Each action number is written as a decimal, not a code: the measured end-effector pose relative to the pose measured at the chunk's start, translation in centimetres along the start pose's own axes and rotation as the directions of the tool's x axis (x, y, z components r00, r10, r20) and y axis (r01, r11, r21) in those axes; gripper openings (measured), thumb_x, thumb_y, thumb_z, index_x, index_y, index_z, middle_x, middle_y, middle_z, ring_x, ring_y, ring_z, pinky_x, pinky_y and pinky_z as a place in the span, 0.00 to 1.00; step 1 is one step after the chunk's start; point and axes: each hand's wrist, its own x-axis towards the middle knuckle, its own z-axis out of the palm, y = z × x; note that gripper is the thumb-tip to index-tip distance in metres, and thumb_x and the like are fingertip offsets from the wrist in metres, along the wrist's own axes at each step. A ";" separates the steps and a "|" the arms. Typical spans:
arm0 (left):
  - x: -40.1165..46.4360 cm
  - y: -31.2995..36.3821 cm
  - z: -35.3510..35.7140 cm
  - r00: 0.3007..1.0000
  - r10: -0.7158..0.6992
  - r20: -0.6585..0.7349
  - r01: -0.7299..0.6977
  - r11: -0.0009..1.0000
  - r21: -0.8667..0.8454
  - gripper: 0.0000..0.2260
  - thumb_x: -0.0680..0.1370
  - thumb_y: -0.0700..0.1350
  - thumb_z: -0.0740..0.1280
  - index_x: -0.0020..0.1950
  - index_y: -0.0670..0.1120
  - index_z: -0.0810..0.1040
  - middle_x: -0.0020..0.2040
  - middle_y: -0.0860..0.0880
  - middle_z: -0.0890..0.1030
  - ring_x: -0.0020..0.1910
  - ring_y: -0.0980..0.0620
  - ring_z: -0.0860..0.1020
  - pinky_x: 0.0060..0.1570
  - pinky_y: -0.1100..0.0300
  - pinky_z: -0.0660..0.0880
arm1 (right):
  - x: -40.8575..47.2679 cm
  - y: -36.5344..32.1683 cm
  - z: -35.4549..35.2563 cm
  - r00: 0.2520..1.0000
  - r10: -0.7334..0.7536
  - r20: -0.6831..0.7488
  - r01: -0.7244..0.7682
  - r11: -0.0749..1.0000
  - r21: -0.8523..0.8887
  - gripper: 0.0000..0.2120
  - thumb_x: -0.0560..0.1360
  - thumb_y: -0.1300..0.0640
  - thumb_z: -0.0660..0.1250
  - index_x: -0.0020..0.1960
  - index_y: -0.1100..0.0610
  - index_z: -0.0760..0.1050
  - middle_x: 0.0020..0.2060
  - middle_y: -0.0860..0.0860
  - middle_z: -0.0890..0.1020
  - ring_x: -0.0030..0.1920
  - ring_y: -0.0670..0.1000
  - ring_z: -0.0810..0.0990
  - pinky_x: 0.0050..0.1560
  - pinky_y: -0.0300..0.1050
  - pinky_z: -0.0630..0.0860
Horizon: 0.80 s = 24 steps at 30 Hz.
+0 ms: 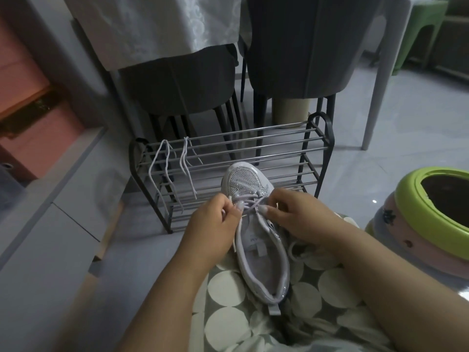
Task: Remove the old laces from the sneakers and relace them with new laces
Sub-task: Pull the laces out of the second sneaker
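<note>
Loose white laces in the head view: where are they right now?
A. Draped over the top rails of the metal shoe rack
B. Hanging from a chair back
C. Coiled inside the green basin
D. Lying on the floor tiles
A: two loose white laces hang over the upper rails at the left end of the metal shoe rack, behind the sneaker on the person's lap.
</note>
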 end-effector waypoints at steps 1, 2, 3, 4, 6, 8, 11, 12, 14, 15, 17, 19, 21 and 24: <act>0.1 0.0 0.0 1.000 0.005 0.010 -0.006 0.999 0.039 0.14 0.79 0.56 0.61 0.40 0.48 0.71 0.32 0.51 0.75 0.32 0.54 0.72 0.34 0.58 0.68 | 0.0 0.0 -0.1 1.000 -0.006 0.021 0.006 1.000 0.004 0.16 0.76 0.40 0.61 0.41 0.53 0.71 0.34 0.48 0.76 0.33 0.47 0.72 0.36 0.45 0.69; 0.1 -0.1 0.0 1.000 0.008 0.022 -0.010 0.997 0.072 0.15 0.79 0.56 0.61 0.39 0.48 0.71 0.31 0.51 0.75 0.32 0.52 0.72 0.34 0.57 0.69 | 0.0 0.0 -0.1 0.999 -0.018 0.036 0.017 1.000 0.011 0.17 0.76 0.40 0.61 0.40 0.54 0.71 0.34 0.49 0.76 0.33 0.47 0.72 0.36 0.45 0.68; 0.2 -0.2 0.0 0.999 0.006 0.039 -0.009 0.996 0.090 0.16 0.78 0.57 0.61 0.39 0.47 0.70 0.30 0.51 0.74 0.32 0.52 0.72 0.34 0.56 0.68 | 0.0 0.1 0.0 0.998 -0.035 0.053 0.034 0.999 0.020 0.18 0.76 0.40 0.62 0.40 0.55 0.71 0.34 0.50 0.76 0.33 0.47 0.71 0.36 0.45 0.68; 0.3 -0.3 0.1 0.999 0.003 0.055 -0.007 0.996 0.085 0.17 0.78 0.57 0.62 0.38 0.46 0.70 0.29 0.51 0.73 0.31 0.51 0.71 0.33 0.56 0.67 | 0.1 0.0 0.0 0.996 -0.051 0.070 0.048 0.998 0.048 0.18 0.75 0.41 0.62 0.40 0.56 0.72 0.34 0.50 0.76 0.33 0.48 0.71 0.36 0.45 0.69; 0.5 -0.4 0.2 0.996 -0.008 0.093 0.007 1.000 0.015 0.19 0.76 0.59 0.63 0.36 0.45 0.68 0.28 0.52 0.71 0.29 0.52 0.69 0.33 0.56 0.66 | 0.3 0.0 0.3 0.995 -0.069 0.074 0.057 0.987 0.148 0.17 0.75 0.43 0.65 0.39 0.57 0.72 0.33 0.49 0.74 0.33 0.47 0.70 0.37 0.44 0.69; 0.7 -0.5 0.4 0.990 -0.030 0.136 0.042 0.995 -0.087 0.19 0.76 0.58 0.65 0.34 0.46 0.67 0.27 0.53 0.69 0.28 0.53 0.67 0.32 0.57 0.65 | 0.3 -0.2 0.5 0.995 -0.093 0.026 0.084 0.966 0.244 0.14 0.75 0.48 0.66 0.37 0.56 0.71 0.34 0.47 0.72 0.33 0.43 0.69 0.36 0.37 0.67; 0.7 -0.6 0.8 0.980 -0.056 0.193 0.097 0.973 -0.210 0.18 0.77 0.52 0.67 0.31 0.48 0.66 0.24 0.56 0.69 0.24 0.57 0.66 0.30 0.61 0.64 | 0.3 -0.3 1.1 0.998 -0.051 -0.038 0.062 0.918 0.392 0.12 0.76 0.54 0.67 0.37 0.59 0.72 0.33 0.47 0.73 0.31 0.44 0.68 0.34 0.36 0.66; 0.7 -0.5 0.9 0.977 -0.064 0.203 0.108 0.970 -0.216 0.18 0.77 0.50 0.66 0.31 0.48 0.66 0.22 0.56 0.68 0.23 0.59 0.65 0.29 0.61 0.63 | 0.4 -0.4 1.2 0.999 0.004 -0.035 0.013 0.871 0.492 0.12 0.76 0.55 0.66 0.37 0.60 0.72 0.31 0.48 0.74 0.30 0.45 0.69 0.33 0.38 0.67; 0.6 -0.2 1.1 0.974 -0.075 0.216 0.124 0.966 -0.225 0.17 0.78 0.49 0.65 0.31 0.47 0.67 0.21 0.57 0.66 0.22 0.59 0.64 0.28 0.62 0.61 | 0.6 -0.3 1.2 0.996 0.092 -0.018 -0.054 0.723 0.688 0.12 0.78 0.58 0.65 0.36 0.59 0.71 0.27 0.47 0.77 0.27 0.44 0.70 0.29 0.35 0.67; 0.5 -0.1 1.0 0.973 -0.082 0.218 0.137 0.958 -0.252 0.17 0.78 0.49 0.65 0.31 0.46 0.67 0.22 0.56 0.65 0.22 0.59 0.63 0.28 0.62 0.61 | 0.7 -0.2 1.1 0.993 0.120 -0.017 -0.067 0.657 0.751 0.12 0.78 0.60 0.64 0.35 0.58 0.70 0.26 0.47 0.77 0.25 0.44 0.70 0.28 0.33 0.67; 0.4 0.2 0.8 0.968 -0.113 0.226 0.190 0.915 -0.356 0.17 0.78 0.45 0.65 0.30 0.46 0.67 0.22 0.55 0.65 0.21 0.57 0.63 0.27 0.63 0.60 | 0.9 0.0 1.0 0.986 0.163 -0.031 -0.073 0.596 0.799 0.14 0.78 0.63 0.64 0.34 0.57 0.66 0.24 0.49 0.74 0.24 0.44 0.68 0.26 0.34 0.66; 0.3 0.2 0.2 0.964 -0.135 0.228 0.227 0.868 -0.442 0.18 0.77 0.43 0.65 0.28 0.47 0.67 0.22 0.52 0.66 0.21 0.55 0.64 0.26 0.64 0.60 | 0.9 0.3 1.0 0.986 0.157 -0.049 -0.048 0.557 0.829 0.16 0.78 0.64 0.63 0.34 0.56 0.64 0.25 0.50 0.69 0.25 0.47 0.64 0.27 0.39 0.64; 0.2 0.1 -0.5 0.972 -0.132 0.194 0.210 0.858 -0.469 0.18 0.78 0.43 0.65 0.27 0.47 0.71 0.24 0.51 0.69 0.23 0.55 0.66 0.28 0.63 0.63 | 0.8 0.7 0.7 0.992 0.119 -0.043 -0.025 0.521 0.853 0.17 0.77 0.66 0.63 0.33 0.56 0.62 0.24 0.49 0.66 0.25 0.47 0.62 0.28 0.42 0.62; 0.2 -0.2 -1.2 0.990 -0.109 0.087 0.136 0.900 -0.414 0.18 0.78 0.51 0.64 0.29 0.48 0.77 0.28 0.50 0.75 0.29 0.53 0.74 0.37 0.58 0.71 | 0.3 1.0 -0.5 0.997 0.054 -0.051 -0.004 0.725 0.688 0.16 0.75 0.60 0.67 0.31 0.61 0.66 0.22 0.48 0.68 0.25 0.49 0.65 0.31 0.43 0.63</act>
